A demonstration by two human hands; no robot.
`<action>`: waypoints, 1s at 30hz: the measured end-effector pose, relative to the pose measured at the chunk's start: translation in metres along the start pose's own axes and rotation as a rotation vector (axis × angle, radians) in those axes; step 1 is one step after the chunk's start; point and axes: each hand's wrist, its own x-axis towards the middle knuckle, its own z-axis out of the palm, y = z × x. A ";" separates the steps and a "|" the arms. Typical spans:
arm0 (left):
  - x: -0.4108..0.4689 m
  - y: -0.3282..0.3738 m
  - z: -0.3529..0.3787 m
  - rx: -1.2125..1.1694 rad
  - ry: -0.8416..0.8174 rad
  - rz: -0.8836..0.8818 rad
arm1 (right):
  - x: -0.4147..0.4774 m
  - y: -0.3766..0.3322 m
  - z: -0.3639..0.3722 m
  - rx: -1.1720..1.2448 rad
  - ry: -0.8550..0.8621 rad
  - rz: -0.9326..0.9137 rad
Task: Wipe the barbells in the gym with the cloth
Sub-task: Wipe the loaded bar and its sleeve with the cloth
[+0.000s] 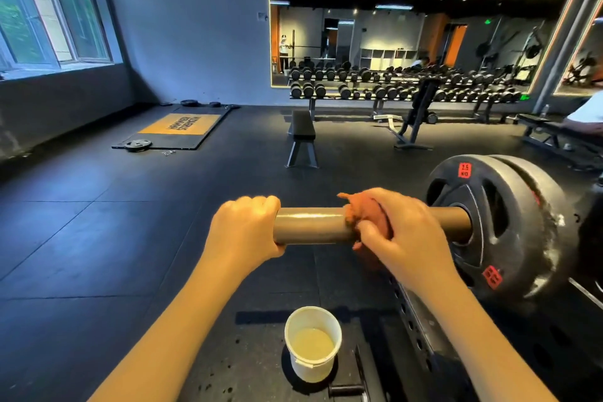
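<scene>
A barbell's thick metal sleeve (311,225) runs left to right in front of me, loaded at its right with black weight plates (496,225). My left hand (244,227) grips the free left end of the sleeve. My right hand (399,232) holds an orange cloth (367,217) wrapped around the sleeve, close to the plates. Part of the cloth is hidden under my fingers.
A white bucket (312,344) with pale liquid stands on the black floor below the bar. A perforated rack beam (414,320) runs under my right forearm. Farther off are a flat bench (302,137), a dumbbell rack (401,88) under a mirror, and a lifting platform (177,129).
</scene>
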 end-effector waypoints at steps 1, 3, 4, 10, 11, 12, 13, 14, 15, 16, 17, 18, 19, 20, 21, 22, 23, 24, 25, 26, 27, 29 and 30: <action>-0.001 0.000 0.002 -0.006 0.028 0.006 | 0.005 0.008 -0.004 -0.052 0.038 0.070; -0.002 0.001 0.007 -0.018 0.087 0.007 | 0.018 0.010 0.001 -0.155 0.073 0.230; -0.004 0.003 0.008 -0.015 0.118 0.004 | 0.023 0.001 0.008 -0.177 0.065 0.270; -0.011 0.005 0.012 -0.103 0.158 0.005 | 0.004 -0.032 0.025 0.064 -0.041 0.006; -0.013 0.002 0.012 -0.147 0.155 0.033 | 0.001 -0.022 0.017 0.057 -0.059 0.005; -0.016 -0.002 0.010 -0.190 0.141 0.061 | -0.001 -0.011 0.010 0.026 -0.048 0.027; -0.019 -0.006 0.007 -0.239 0.112 0.079 | -0.001 -0.004 0.005 -0.013 -0.009 0.064; -0.022 -0.010 0.003 -0.309 0.082 0.073 | 0.001 -0.003 0.005 -0.048 0.035 0.108; -0.024 -0.013 -0.001 -0.394 0.050 0.034 | 0.004 -0.009 0.008 -0.068 0.060 0.149; -0.024 -0.015 -0.005 -0.478 0.015 -0.019 | 0.008 -0.020 0.014 -0.072 0.058 0.172; -0.024 -0.015 -0.007 -0.530 -0.014 -0.065 | 0.011 -0.033 0.022 -0.056 0.040 0.169; -0.024 -0.015 -0.007 -0.551 -0.028 -0.096 | 0.011 -0.044 0.031 -0.031 0.023 0.135; -0.023 -0.013 -0.008 -0.556 -0.033 -0.115 | 0.011 -0.050 0.036 -0.013 0.007 0.087; -0.022 -0.012 -0.007 -0.562 -0.036 -0.130 | 0.010 -0.053 0.036 0.002 -0.026 0.047; -0.021 -0.011 -0.008 -0.566 -0.042 -0.143 | 0.010 -0.052 0.032 0.022 -0.082 0.031; -0.021 -0.008 -0.010 -0.566 -0.051 -0.152 | 0.010 -0.048 0.024 0.053 -0.157 0.024; -0.020 -0.007 -0.011 -0.562 -0.057 -0.159 | 0.010 -0.042 0.014 0.088 -0.248 0.015; -0.019 -0.006 -0.013 -0.559 -0.072 -0.170 | 0.010 -0.037 0.003 0.107 -0.336 0.006; -0.018 -0.004 -0.015 -0.558 -0.100 -0.187 | 0.012 -0.031 -0.009 0.082 -0.406 0.002; -0.016 -0.001 -0.018 -0.561 -0.121 -0.204 | 0.016 -0.025 -0.021 0.015 -0.453 0.002; -0.013 0.004 -0.022 -0.575 -0.127 -0.214 | 0.021 -0.019 -0.031 -0.086 -0.483 0.006; -0.001 0.017 -0.036 -0.586 -0.103 -0.184 | 0.035 -0.005 -0.043 -0.301 -0.544 0.029; 0.009 0.025 -0.042 -0.571 -0.077 -0.143 | 0.041 0.001 -0.044 -0.378 -0.585 0.044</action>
